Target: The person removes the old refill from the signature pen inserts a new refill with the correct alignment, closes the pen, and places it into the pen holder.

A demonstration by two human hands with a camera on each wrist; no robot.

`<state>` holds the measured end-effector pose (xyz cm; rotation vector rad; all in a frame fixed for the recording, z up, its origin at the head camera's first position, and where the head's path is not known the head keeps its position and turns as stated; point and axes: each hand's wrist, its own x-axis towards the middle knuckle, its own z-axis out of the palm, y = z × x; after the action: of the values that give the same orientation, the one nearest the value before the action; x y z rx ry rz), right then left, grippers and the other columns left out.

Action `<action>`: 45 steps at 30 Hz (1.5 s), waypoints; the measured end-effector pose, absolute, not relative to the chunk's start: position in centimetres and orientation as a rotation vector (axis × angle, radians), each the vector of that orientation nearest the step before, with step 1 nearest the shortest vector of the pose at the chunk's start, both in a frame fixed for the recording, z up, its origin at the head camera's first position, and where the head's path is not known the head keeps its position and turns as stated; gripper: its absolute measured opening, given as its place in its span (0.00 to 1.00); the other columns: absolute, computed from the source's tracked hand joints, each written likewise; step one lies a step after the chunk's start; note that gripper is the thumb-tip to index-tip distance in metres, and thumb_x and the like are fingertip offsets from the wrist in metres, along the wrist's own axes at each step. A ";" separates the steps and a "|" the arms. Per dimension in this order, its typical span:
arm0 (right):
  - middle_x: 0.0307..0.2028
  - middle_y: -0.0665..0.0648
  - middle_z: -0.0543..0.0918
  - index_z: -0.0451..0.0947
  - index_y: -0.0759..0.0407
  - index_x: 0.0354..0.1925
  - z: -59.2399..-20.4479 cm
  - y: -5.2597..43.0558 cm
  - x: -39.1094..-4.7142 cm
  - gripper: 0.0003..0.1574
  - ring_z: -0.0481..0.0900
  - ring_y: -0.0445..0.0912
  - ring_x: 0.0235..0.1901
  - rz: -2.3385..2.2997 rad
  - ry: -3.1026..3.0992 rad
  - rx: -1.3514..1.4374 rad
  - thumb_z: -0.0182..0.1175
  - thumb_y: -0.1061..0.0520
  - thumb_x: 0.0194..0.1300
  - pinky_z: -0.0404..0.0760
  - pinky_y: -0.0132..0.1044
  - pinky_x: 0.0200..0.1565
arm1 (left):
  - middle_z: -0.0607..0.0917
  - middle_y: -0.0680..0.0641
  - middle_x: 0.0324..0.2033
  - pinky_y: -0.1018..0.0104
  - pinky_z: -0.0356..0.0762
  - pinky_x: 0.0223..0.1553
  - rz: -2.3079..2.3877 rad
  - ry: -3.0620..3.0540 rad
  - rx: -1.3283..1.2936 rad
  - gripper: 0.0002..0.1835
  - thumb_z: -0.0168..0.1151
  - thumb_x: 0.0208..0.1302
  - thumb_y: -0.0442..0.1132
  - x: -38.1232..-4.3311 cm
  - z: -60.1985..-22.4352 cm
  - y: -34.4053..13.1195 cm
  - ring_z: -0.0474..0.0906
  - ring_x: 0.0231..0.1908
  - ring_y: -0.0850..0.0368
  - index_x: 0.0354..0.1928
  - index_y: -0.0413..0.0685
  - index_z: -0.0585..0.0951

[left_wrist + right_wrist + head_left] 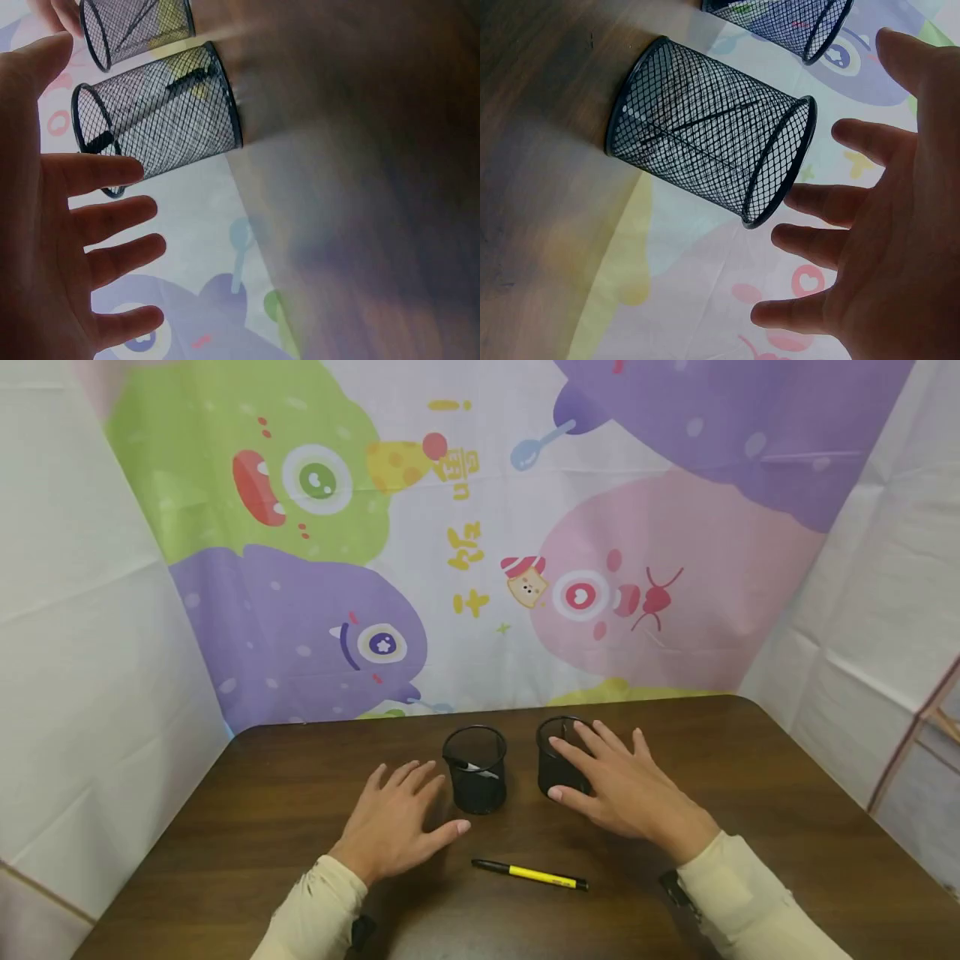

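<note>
Two black mesh pen cups stand upright side by side. Inside the left pen cup (pixel 480 793) a pen with a pale barrel and black ends (pixel 474 768) leans against the rim. My left hand (pixel 397 827) hovers just left of that cup, its fingers spread and holding nothing. Over the right pen cup (pixel 557 774) my right hand (pixel 626 785) reaches with spread fingers, overlapping it in the head view. The right wrist view shows those fingers near that cup's rim (pixel 808 161), not curled round it. A yellow pen with black ends (pixel 531 874) lies on the table in front of the cups.
The brown wooden table (pixel 247 852) has rounded far corners. Behind it hangs a cloth backdrop (pixel 480 668) printed with cartoon monsters. White cloth walls (pixel 90 610) rise on both sides.
</note>
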<state>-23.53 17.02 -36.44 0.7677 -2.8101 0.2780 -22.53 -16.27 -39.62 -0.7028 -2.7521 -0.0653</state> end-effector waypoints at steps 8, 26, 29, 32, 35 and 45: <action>0.73 0.64 0.63 0.63 0.44 0.75 -36.5 16.8 -23.0 0.45 0.55 0.63 0.74 0.248 -2.803 0.764 0.48 0.25 0.70 0.45 0.76 0.64 | 0.79 0.46 0.61 0.36 0.58 0.65 -0.081 -2.780 -0.742 0.43 0.41 0.67 0.77 -22.5 -40.3 -15.8 0.73 0.62 0.46 0.59 0.50 0.83; 0.69 0.61 0.69 0.67 0.47 0.73 -36.5 16.3 -22.0 0.42 0.65 0.57 0.69 0.281 -2.768 0.808 0.52 0.28 0.71 0.56 0.69 0.66 | 0.84 0.48 0.51 0.43 0.69 0.59 -0.190 -2.742 -0.859 0.26 0.53 0.71 0.64 -22.2 -41.1 -14.8 0.78 0.55 0.49 0.52 0.52 0.86; 0.69 0.61 0.70 0.69 0.49 0.71 -36.4 16.2 -21.8 0.40 0.66 0.57 0.69 0.266 -2.762 0.822 0.54 0.30 0.71 0.59 0.68 0.65 | 0.83 0.48 0.52 0.43 0.69 0.59 -0.191 -2.733 -0.869 0.25 0.54 0.71 0.62 -22.2 -41.2 -14.7 0.77 0.56 0.49 0.51 0.53 0.86; 0.68 0.62 0.71 0.72 0.51 0.69 -36.4 16.2 -21.7 0.39 0.66 0.58 0.68 0.250 -2.755 0.840 0.55 0.31 0.70 0.61 0.66 0.64 | 0.83 0.48 0.52 0.44 0.70 0.58 -0.196 -2.727 -0.880 0.23 0.56 0.70 0.60 -22.2 -41.4 -14.6 0.77 0.56 0.49 0.51 0.52 0.86; 0.68 0.62 0.71 0.74 0.52 0.67 -36.4 16.1 -21.6 0.38 0.66 0.58 0.68 0.246 -2.741 0.851 0.57 0.32 0.70 0.62 0.66 0.64 | 0.83 0.48 0.51 0.44 0.71 0.57 -0.202 -2.726 -0.894 0.21 0.58 0.70 0.59 -22.2 -41.5 -14.4 0.77 0.55 0.49 0.50 0.52 0.86; 0.66 0.61 0.73 0.79 0.52 0.62 -36.3 15.7 -21.4 0.34 0.67 0.57 0.67 0.228 -2.677 0.911 0.59 0.34 0.69 0.64 0.62 0.64 | 0.84 0.49 0.50 0.47 0.76 0.50 -0.211 -2.722 -0.906 0.19 0.60 0.69 0.57 -22.2 -41.7 -13.9 0.79 0.52 0.51 0.50 0.53 0.86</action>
<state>-21.44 15.72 -36.33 0.9105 -2.6771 0.2281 -22.16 -13.90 -41.67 -0.9061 -2.7221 -0.2112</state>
